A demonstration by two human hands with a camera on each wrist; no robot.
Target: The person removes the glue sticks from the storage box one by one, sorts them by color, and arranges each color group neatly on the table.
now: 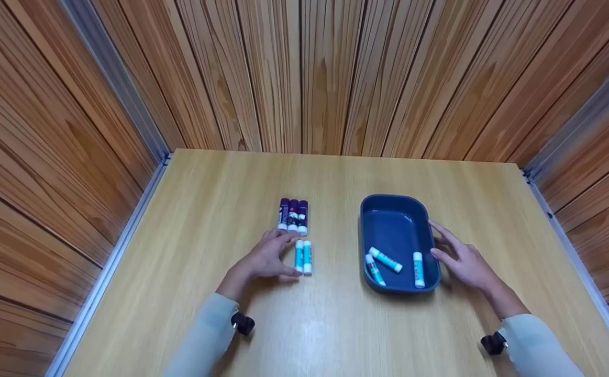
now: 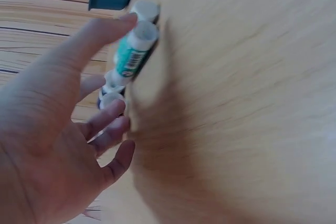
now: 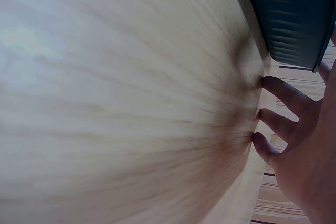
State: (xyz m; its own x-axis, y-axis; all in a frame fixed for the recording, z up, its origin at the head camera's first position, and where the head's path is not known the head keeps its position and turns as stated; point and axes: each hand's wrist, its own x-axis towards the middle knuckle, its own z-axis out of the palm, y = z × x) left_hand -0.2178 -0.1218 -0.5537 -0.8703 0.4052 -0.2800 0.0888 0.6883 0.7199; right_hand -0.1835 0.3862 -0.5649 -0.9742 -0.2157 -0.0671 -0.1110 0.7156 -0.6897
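Observation:
Two teal glue sticks with white ends lie side by side on the table, a nearer one [image 1: 299, 256] and one to its right [image 1: 307, 257]. My left hand [image 1: 270, 255] is just left of them, thumb and fingers spread around their ends. In the left wrist view the thumb overlaps a white end of one glue stick [image 2: 131, 56]; whether it touches cannot be told. On the right, a dark blue bin [image 1: 396, 207] holds three more teal glue sticks [image 1: 418, 269]. My right hand [image 1: 461, 260] rests at its right rim, fingers extended, other fingertips down on the table in the right wrist view.
Three dark purple glue sticks [image 1: 293, 215] with white ends lie in a row just beyond the teal pair. Wood-plank walls [image 1: 322, 78] stand behind and on both sides of the wooden table [image 1: 220, 193], with metal rails [image 1: 110, 262] along the sides.

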